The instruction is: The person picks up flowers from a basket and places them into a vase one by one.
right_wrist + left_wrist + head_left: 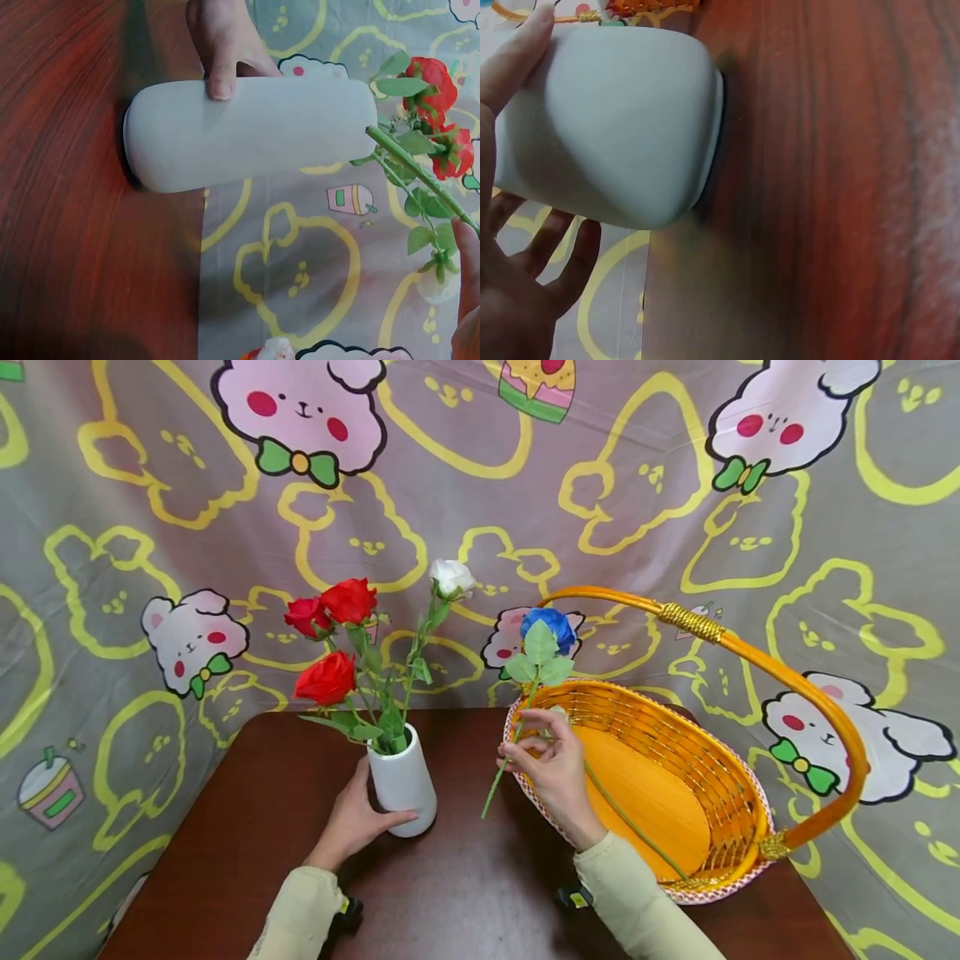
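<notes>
In the head view a white vase (403,785) stands on the table, with several red roses (326,678) and one white rose (452,578) in it. My left hand (358,814) grips the vase from its left side, thumb across the front. My right hand (553,768) pinches the green stem of a blue rose (550,628) between thumb and fingers, bloom up and stem end slanting down to the left. The right wrist view shows the cut stem end (382,136) near the vase's mouth; whether it is apart from the rim I cannot tell.
An orange wicker basket (720,752) with a tall arched handle (795,681) stands right of the vase, beyond my right hand. Another stem (633,822) lies in it. The dark brown table (247,827) meets a patterned cloth (465,502) at the back.
</notes>
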The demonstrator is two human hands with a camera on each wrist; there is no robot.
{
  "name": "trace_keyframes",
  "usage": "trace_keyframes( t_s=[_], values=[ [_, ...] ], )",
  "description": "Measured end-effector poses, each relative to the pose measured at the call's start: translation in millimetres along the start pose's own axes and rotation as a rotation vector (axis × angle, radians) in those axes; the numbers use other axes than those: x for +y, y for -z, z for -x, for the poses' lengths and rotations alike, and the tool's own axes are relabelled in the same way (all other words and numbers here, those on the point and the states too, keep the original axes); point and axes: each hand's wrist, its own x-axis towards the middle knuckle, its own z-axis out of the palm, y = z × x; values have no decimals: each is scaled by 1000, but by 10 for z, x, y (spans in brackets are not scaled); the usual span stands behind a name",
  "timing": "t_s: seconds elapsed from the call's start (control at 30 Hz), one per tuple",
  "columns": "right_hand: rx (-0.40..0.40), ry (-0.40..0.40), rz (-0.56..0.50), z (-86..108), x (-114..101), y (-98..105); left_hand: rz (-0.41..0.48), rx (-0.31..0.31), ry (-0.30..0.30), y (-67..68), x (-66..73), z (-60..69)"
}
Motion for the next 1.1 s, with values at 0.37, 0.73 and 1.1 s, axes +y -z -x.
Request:
trace_keyframes(
  t_s=[0.37,0.73,1.1],
  values=[
    [-12,21,11,-150,58,-218,-28,42,35,-66,66,0],
    [50,123,48,-384,73,-484,-98,125,8,-154,62,-1],
    [169,185,22,-602,119,-720,-117,159,-11,-191,76,23]
  ],
)
